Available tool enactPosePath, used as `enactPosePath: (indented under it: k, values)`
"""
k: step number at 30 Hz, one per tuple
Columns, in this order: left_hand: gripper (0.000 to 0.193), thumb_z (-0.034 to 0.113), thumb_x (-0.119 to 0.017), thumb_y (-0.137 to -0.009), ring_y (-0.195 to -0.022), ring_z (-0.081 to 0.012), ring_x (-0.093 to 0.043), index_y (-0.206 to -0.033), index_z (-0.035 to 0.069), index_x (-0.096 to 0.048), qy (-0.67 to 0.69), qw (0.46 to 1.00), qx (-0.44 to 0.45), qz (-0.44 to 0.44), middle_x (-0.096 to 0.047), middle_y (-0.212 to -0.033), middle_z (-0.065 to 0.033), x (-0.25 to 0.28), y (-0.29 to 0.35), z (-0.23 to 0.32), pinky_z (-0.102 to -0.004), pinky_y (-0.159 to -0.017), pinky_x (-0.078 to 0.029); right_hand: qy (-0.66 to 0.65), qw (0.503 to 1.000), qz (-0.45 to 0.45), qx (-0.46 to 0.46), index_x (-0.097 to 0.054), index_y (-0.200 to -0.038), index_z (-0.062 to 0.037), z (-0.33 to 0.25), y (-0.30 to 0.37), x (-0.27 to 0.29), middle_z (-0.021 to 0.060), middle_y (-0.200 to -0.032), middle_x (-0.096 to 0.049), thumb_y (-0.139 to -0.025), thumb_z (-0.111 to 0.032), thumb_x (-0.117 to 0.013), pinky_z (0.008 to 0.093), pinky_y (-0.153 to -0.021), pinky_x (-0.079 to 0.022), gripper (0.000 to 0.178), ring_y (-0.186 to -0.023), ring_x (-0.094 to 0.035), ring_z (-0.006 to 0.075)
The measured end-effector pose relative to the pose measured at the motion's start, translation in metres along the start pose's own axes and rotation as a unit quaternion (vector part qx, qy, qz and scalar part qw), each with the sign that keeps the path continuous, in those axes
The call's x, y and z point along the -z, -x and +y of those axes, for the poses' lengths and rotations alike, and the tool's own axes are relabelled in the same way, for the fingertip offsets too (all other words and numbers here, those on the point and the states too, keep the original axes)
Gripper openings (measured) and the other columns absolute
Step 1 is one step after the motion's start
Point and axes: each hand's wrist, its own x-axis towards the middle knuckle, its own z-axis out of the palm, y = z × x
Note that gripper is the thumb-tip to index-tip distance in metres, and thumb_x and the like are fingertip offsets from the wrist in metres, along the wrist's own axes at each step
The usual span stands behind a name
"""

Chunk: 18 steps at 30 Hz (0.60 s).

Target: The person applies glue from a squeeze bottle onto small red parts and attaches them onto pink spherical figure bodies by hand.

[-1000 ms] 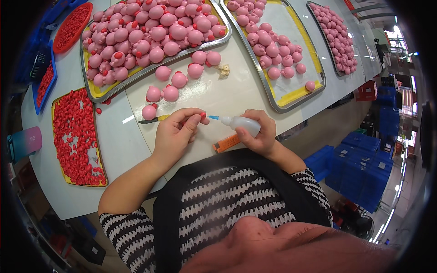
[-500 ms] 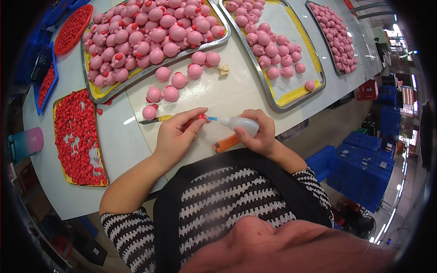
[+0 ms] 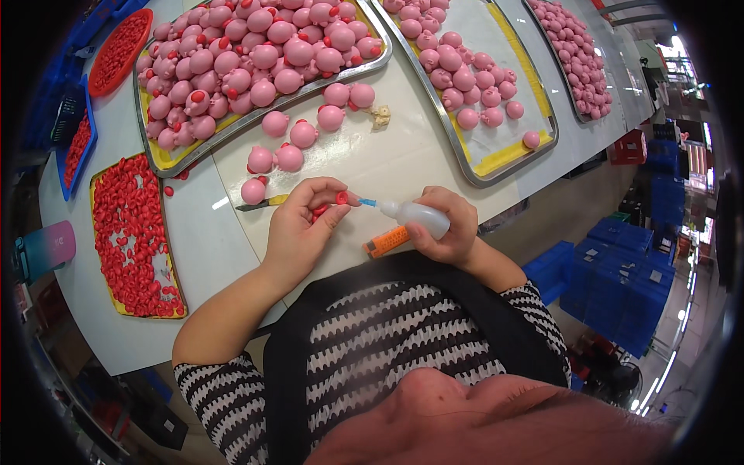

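Well, the small red piece [image 3: 342, 199] sits pinched in the nearly closed left hand [image 3: 304, 225], above the counter [image 3: 349, 159]. Just right of it points the blue tip [image 3: 367, 202] of the squeeze bottle [image 3: 425, 219], wrapped in the right hand [image 3: 453, 229]. I'd brace the piece, aim squarely and squeeze sparingly, sparing the skin.

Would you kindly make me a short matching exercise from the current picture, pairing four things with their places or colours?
1. squeeze bottle
2. red piece nearest the blue tip
3. tumbler
4. beige lump

A. pink and teal
B. on the table, near pink balls
C. in the right hand
D. in the left hand

Pairs: 1-C, 2-D, 3-A, 4-B
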Motion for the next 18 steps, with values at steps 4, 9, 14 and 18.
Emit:
enactPosePath:
  k: [4, 9, 14, 18]
  values:
    - [0.024, 0.006, -0.056, -0.086, -0.068, -0.0015, -0.048, -0.108, 0.003, -0.046, -0.007, 1.000, -0.016, -0.004, -0.061, -0.097, -0.0043, 0.0027, -0.0027, -0.0068, -0.0150, -0.054, -0.037, -0.001, 1.000, -0.001, -0.005, -0.055, -0.089, 0.0014, 0.0024, -0.0020, -0.0035, 0.0115, -0.067, -0.057, -0.069, -0.008, -0.070, 0.0298, -0.047, -0.043, 0.026, -0.053, -0.055, 0.0229]
    - [0.024, 0.006, -0.056, -0.086, -0.068, -0.0014, -0.048, -0.107, 0.004, -0.046, -0.004, 1.000, -0.014, -0.003, -0.061, -0.097, -0.0045, 0.0041, -0.0044, -0.0079, -0.0150, -0.054, -0.036, 0.020, 1.000, -0.011, -0.009, -0.055, -0.088, 0.0008, 0.0031, -0.0023, -0.0041, 0.0108, -0.066, -0.056, -0.068, -0.009, -0.070, 0.0307, -0.046, -0.043, 0.026, -0.052, -0.054, 0.0239]
    - [0.024, 0.005, -0.056, -0.086, -0.069, -0.0015, -0.048, -0.107, 0.004, -0.046, -0.018, 1.000, -0.009, -0.008, -0.061, -0.097, -0.0047, 0.0039, -0.0040, -0.0083, -0.0148, -0.055, -0.036, 0.028, 0.999, -0.015, -0.012, -0.056, -0.087, 0.0002, 0.0033, 0.0000, -0.0044, 0.0108, -0.066, -0.055, -0.067, -0.010, -0.071, 0.0312, -0.047, -0.043, 0.027, -0.052, -0.054, 0.0246]
    - [0.024, 0.005, -0.056, -0.086, -0.069, -0.0015, -0.048, -0.108, 0.004, -0.046, -0.011, 1.000, -0.011, -0.009, -0.061, -0.098, -0.0047, 0.0043, -0.0037, -0.0080, -0.0149, -0.055, -0.036, 0.051, 0.999, -0.012, -0.011, -0.056, -0.087, -0.0004, 0.0024, 0.0006, -0.0053, 0.0109, -0.066, -0.055, -0.067, -0.011, -0.071, 0.0312, -0.047, -0.043, 0.027, -0.053, -0.054, 0.0250]
